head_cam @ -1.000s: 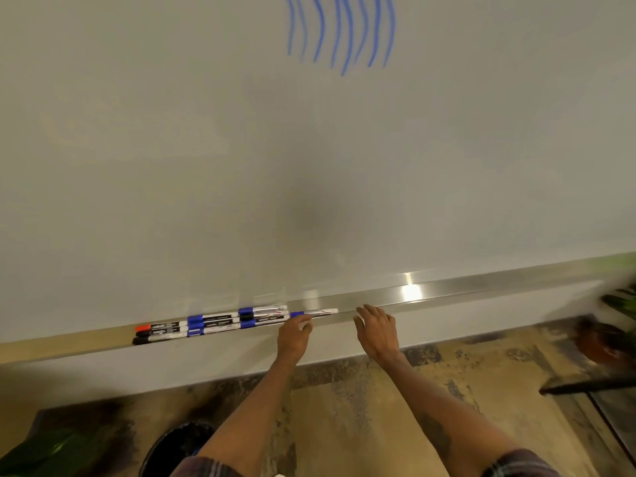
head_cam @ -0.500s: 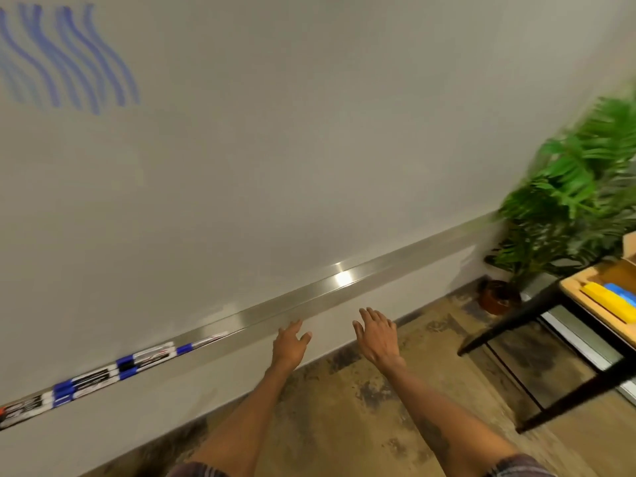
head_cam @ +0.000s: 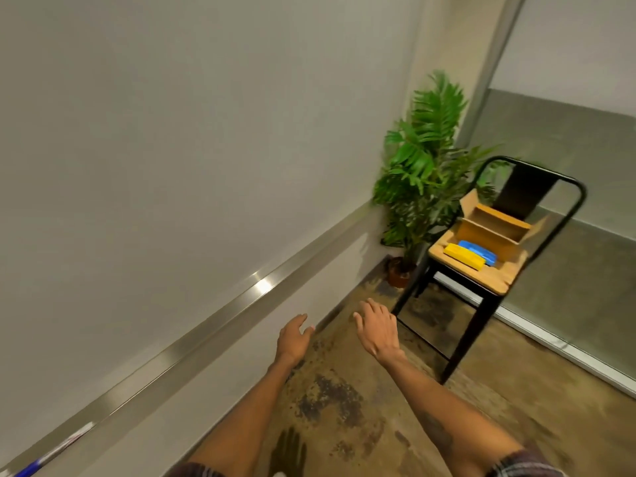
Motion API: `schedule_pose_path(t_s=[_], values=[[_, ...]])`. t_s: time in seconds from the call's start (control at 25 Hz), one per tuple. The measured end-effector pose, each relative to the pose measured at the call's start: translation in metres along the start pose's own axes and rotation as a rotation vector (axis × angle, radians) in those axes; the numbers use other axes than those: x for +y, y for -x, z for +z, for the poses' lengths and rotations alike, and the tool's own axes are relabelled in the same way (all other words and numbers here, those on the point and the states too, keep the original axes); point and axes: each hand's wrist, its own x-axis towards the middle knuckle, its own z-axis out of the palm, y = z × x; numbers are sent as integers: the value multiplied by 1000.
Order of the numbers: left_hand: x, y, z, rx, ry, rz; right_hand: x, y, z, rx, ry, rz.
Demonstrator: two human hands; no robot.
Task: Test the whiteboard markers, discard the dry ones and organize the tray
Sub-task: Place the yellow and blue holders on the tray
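Beside the long silver metal tray (head_cam: 220,325), the left hand (head_cam: 292,339) and right hand (head_cam: 377,333) hover empty, fingers relaxed. Tidying seems the step in hand, with the next move likely fetching the yellow block (head_cam: 463,257) from the black chair (head_cam: 509,274).

A person is wearing a plaid shirt in muted purple, grey and dark tones, with only its sleeve ends showing at the bottom edge of the head view. The left sleeve (head_cam: 201,470) is ending near the elbow, leaving the forearm bare down to the left hand (head_cam: 292,342). The right sleeve (head_cam: 526,463) is showing a clearer check of pale lines crossing darker bands, likewise leaving the forearm bare down to the right hand (head_cam: 377,333). A dark, blurred marking (head_cam: 438,433), seemingly a tattoo, is running along the right forearm; its design cannot be made out.
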Motion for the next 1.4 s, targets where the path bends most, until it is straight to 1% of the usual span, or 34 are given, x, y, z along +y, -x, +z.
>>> schedule_pose_path(t_s=[0.24,0.52,0.6,0.84,0.96,1.08,1.2,1.32,1.4], values=[[70,-62,63,-147,-58,104,87,-46,-21,54,-19,208],[157,-179,131,-325,-197,198,190,-130,-53,102,-31,398],[180,-212,152,-366,-198,206,216,-155,-57,101,-30,462],[237,-282,206,-405,-197,255,277,-208,-63,88,-80,612],[262,-309,233,-432,-208,272,304,-236,-73,100,-150,675],[285,-333,263,-469,-212,271,333,-261,-78,92,-268,696],[308,-356,295,-471,-214,265,366,-285,-80,21,-347,721],[327,-375,324,-479,-205,222,393,-306,-78,-43,-423,734],[336,-388,345,-479,-219,188,411,-319,-75,-52,-511,767]])
